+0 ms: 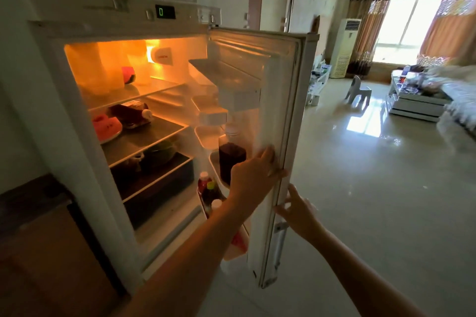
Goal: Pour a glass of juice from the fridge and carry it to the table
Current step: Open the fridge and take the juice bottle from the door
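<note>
At open fridge door (pixel 280 100): both hands on edge.

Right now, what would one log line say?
fridge door: open | left hand: on door edge | right hand: beside edge | juice bottle: door shelf, untouched

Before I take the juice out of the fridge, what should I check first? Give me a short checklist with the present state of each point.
1. Fridge door open wide enough: ok, the shelves are fully exposed.
2. Dark juice bottle in the door rack is visible and reachable: ok, it stands just beside the left hand.
3. A hand free to grasp: not ok, the left hand rests on the door's edge and the right hand on its outer side.
4. Bottle cap closed: cannot tell, the top is pale and blurred.
5. Neighbouring small bottles clear of the lift: ok, they sit in the lower rack.
6. Glass ready: cannot tell, none in view.
</note>
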The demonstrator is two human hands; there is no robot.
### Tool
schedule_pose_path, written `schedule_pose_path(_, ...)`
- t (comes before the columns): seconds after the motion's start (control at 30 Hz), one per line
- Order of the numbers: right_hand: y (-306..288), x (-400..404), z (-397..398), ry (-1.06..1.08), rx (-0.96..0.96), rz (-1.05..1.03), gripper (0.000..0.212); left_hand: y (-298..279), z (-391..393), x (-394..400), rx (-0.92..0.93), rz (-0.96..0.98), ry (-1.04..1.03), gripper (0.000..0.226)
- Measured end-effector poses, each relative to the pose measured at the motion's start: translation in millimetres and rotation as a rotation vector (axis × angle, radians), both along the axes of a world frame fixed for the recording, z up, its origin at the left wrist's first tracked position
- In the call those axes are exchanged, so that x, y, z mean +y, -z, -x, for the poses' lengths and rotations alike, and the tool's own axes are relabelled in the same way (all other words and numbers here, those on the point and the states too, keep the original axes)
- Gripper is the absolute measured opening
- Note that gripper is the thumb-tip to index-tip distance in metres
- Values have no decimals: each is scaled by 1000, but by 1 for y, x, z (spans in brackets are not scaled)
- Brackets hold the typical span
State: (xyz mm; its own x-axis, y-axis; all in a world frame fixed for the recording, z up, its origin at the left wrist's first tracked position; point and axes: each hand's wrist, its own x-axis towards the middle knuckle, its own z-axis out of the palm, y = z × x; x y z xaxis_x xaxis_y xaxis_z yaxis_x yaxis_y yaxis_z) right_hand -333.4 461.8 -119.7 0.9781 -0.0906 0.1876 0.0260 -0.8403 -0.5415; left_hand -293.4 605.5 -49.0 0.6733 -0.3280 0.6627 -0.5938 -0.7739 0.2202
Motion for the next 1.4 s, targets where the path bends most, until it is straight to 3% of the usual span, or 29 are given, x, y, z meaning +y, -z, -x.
schedule_pose_path(0.17, -2, -36, -6, 99, -19, -59, 64, 8, -7, -27, 59, -15, 151, 57)
schedule_pose_path(0.4, 1, -85, -30, 229, -60, -103, 70, 18, -35, -35, 62, 14, 80, 68)
schedule_pose_path(0.53, -1, -99, -46, 312, -30, -240, 81, 23, -66, -32, 41, 37, 74, 83)
schedule_pose_path(0.8, -3, -111, -81, 407, -60, -493, 96, 26, -117, -53, 377, 319, 231, 101)
schedule_pose_path(1.0, -9, -118, -95, 427, -34, -466, 101, 28, -145, -67, 562, 424, 467, 95)
schedule_pose_path(1.4, -17, -115, -95, 454, 30, -394, 110, 28, -168, -68, 771, 683, 569, 69)
